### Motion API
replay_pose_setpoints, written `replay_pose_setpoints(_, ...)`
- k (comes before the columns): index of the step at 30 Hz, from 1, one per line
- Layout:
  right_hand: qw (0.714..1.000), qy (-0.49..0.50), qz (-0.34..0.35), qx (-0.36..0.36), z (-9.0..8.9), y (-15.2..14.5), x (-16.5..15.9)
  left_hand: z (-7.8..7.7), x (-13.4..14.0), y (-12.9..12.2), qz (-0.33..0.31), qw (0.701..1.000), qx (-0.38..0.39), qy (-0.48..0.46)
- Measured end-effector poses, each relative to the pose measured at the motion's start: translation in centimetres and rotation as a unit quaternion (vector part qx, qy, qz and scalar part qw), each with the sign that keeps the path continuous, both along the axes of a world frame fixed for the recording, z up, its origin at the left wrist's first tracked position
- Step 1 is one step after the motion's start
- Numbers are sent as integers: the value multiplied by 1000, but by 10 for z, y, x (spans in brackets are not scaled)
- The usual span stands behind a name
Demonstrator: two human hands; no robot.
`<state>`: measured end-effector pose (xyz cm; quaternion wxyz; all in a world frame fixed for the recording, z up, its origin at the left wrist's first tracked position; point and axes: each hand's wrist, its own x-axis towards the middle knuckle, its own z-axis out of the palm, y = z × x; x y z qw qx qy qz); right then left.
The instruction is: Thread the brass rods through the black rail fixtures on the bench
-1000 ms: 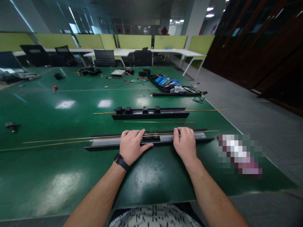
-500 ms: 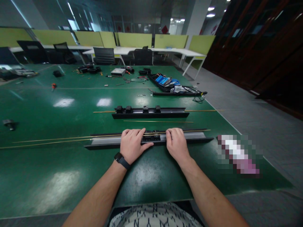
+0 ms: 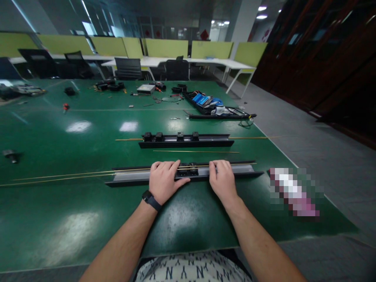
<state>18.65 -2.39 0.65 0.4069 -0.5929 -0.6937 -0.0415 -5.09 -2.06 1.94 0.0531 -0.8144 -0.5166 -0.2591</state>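
Observation:
A long black channel rail (image 3: 129, 182) with a pale inner floor lies crosswise on the green table in front of me. My left hand (image 3: 164, 178) rests over its middle-left part, fingers curled across the rail and thumb spread to the right. Small black blocks (image 3: 188, 169) sit inside the channel between my hands. Thin brass rods (image 3: 70, 173) run lengthwise along the channel and stick out far past its left end. My right hand (image 3: 223, 178) is closed over the rods right of the blocks, thumb and fingertips pinched at a rod; the exact contact is hidden.
A second black rail (image 3: 185, 144) with several black blocks and rods lies beyond. Between the rails is a loose brass rod (image 3: 196, 151). Farther back sit a tray of blue packets (image 3: 202, 100) and a white box (image 3: 146, 89). A pixelated object (image 3: 293, 192) lies right.
My right hand has shifted slightly right along the channel, away from the blocks. The right rod end has moved a little left. My left hand stays in place.

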Motion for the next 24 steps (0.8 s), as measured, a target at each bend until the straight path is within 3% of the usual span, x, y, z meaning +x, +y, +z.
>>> replay_pose_setpoints(4,997,11,77,-4,4,-3,-15,0,1,0,-1,1000,0,-1)
replay_pose_setpoints(7,995,16,94,2,7,-5,-15,0,0,0,-3,1000,-4,-2)
replay_pose_setpoints(15,998,30,-32,45,8,-2,14,1,1,3,-1,1000,-9,-6)
replay_pose_setpoints(19,994,1,-86,66,21,-3,25,2,3,6,-1,1000,-8,-5)
replay_pose_setpoints(21,994,-23,-101,45,33,-3,31,2,5,8,-1,1000,-7,-2)
replay_pose_setpoints(24,994,-56,-79,-54,49,2,40,2,7,13,-2,1000,-4,0)
